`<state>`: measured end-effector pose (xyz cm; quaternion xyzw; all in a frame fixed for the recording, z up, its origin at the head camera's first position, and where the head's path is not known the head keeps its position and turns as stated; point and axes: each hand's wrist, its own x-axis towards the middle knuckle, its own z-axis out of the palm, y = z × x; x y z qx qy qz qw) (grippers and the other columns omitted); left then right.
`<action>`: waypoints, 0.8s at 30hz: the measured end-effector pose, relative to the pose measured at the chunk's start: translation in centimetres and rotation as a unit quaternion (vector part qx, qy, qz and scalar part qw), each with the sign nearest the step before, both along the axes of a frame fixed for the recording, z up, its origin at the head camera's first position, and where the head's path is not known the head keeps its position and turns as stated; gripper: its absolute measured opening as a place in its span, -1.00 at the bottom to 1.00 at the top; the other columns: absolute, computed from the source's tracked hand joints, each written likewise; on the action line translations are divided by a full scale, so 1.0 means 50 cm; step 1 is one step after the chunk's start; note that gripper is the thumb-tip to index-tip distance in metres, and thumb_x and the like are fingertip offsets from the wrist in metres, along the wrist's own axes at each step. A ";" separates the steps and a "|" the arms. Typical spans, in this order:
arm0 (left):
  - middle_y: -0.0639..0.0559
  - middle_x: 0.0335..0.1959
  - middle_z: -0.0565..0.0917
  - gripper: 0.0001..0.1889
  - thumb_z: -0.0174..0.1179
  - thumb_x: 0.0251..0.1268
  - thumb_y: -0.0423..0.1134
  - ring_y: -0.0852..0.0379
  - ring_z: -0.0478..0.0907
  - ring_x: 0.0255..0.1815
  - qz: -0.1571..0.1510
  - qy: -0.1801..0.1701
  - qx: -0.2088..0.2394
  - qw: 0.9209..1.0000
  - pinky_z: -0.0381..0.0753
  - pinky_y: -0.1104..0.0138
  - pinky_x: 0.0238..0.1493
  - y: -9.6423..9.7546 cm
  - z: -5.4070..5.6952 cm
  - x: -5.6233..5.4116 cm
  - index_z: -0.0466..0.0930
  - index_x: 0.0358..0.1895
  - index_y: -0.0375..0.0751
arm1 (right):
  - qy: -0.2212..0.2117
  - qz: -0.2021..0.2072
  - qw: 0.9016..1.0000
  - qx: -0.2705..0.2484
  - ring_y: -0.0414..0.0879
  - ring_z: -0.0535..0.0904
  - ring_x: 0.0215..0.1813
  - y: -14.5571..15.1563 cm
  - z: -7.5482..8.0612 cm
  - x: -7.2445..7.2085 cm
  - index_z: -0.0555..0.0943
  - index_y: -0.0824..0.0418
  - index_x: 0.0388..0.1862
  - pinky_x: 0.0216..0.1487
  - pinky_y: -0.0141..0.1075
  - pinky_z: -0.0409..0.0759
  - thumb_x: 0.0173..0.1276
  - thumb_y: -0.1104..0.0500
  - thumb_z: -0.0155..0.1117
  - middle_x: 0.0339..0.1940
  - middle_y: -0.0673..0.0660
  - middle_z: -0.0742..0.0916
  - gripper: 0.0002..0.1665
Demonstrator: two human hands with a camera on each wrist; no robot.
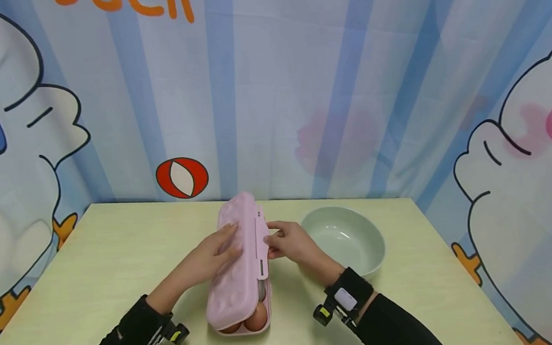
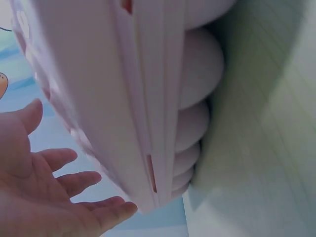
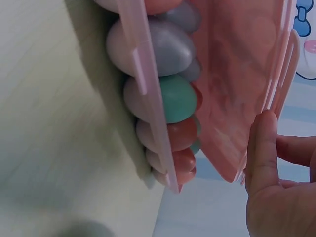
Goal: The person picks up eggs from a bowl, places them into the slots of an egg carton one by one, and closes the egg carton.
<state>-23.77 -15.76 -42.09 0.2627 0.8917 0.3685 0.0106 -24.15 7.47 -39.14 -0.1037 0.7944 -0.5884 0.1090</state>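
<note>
A pink plastic egg box (image 1: 236,266) stands lengthwise on the table with its lid partly raised. Brown eggs (image 1: 256,317) show at its near end. Inside, the right wrist view shows a grey egg (image 3: 173,47), a green egg (image 3: 177,98) and several reddish-brown ones in the cups. My left hand (image 1: 214,254) rests on the top of the lid, its fingers loosely spread. At the lid's right edge, by the latch flap, my right hand (image 1: 290,242) pinches the rim between thumb and fingers. The lid (image 3: 237,74) leans away from the egg tray.
A pale green bowl (image 1: 345,240) stands on the table to the right of the egg box, just beyond my right forearm. The light wooden table (image 1: 132,246) ends at a blue striped curtain (image 1: 270,87) printed with cartoon figures.
</note>
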 end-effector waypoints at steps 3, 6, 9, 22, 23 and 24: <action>-0.31 0.51 0.11 -0.26 -0.02 0.48 0.14 -0.30 0.05 0.49 0.005 0.007 -0.033 0.999 0.10 -0.19 0.39 -0.005 -0.004 -0.001 0.09 0.53 -0.25 | -0.015 -0.012 1.000 -0.001 -0.21 0.60 -0.55 0.008 -0.014 0.004 0.39 0.47 0.34 -0.32 -0.30 0.70 0.41 0.40 0.14 -0.44 0.16 0.69 -0.47; -0.31 0.51 0.11 -0.24 -0.01 0.45 0.20 -0.33 0.06 0.48 0.004 -0.001 -0.062 0.998 0.14 -0.24 0.35 -0.011 -0.007 -0.003 0.11 0.53 -0.18 | -0.019 -0.016 1.000 0.000 -0.21 0.59 -0.55 0.016 -0.029 0.005 0.39 0.47 0.33 -0.33 -0.32 0.69 0.42 0.40 0.13 -0.46 0.15 0.67 -0.49; -0.24 0.54 0.08 -0.20 0.02 0.39 0.26 -0.30 0.01 0.51 -0.002 -0.026 -0.079 0.997 0.14 -0.27 0.34 -0.013 -0.011 -0.005 0.10 0.55 -0.07 | -0.024 -0.019 1.000 0.000 -0.21 0.58 -0.54 0.022 -0.043 0.006 0.41 0.48 0.31 -0.33 -0.30 0.69 0.42 0.40 0.12 -0.48 0.13 0.65 -0.51; -0.13 0.57 0.03 -0.14 0.06 0.30 0.33 -0.28 -0.17 0.55 -0.001 -0.036 -0.146 0.989 0.04 -0.29 0.36 -0.001 -0.022 -0.008 0.08 0.56 0.03 | 0.037 -0.049 0.995 0.076 0.02 0.72 -0.25 0.028 -0.048 0.015 0.43 0.44 0.27 -0.16 -0.16 0.70 0.47 0.22 0.13 -0.06 0.33 0.70 -0.53; -0.14 0.57 0.03 -0.15 0.06 0.30 0.33 -0.29 -0.17 0.54 -0.003 -0.033 -0.148 0.988 0.04 -0.29 0.36 0.000 -0.023 -0.008 0.08 0.56 0.03 | 0.057 -0.053 0.992 0.102 0.07 0.72 -0.16 0.027 -0.046 0.016 0.44 0.41 0.28 -0.11 -0.15 0.69 0.48 0.16 0.13 0.01 0.34 0.68 -0.51; -0.14 0.56 0.03 -0.15 0.06 0.30 0.34 -0.30 -0.17 0.54 -0.004 -0.030 -0.151 0.988 0.04 -0.29 0.36 0.001 -0.024 -0.008 0.09 0.56 0.03 | 0.075 -0.056 0.987 0.128 0.11 0.70 -0.08 0.025 -0.045 0.016 0.44 0.38 0.30 -0.06 -0.12 0.67 0.50 0.09 0.13 0.08 0.35 0.66 -0.48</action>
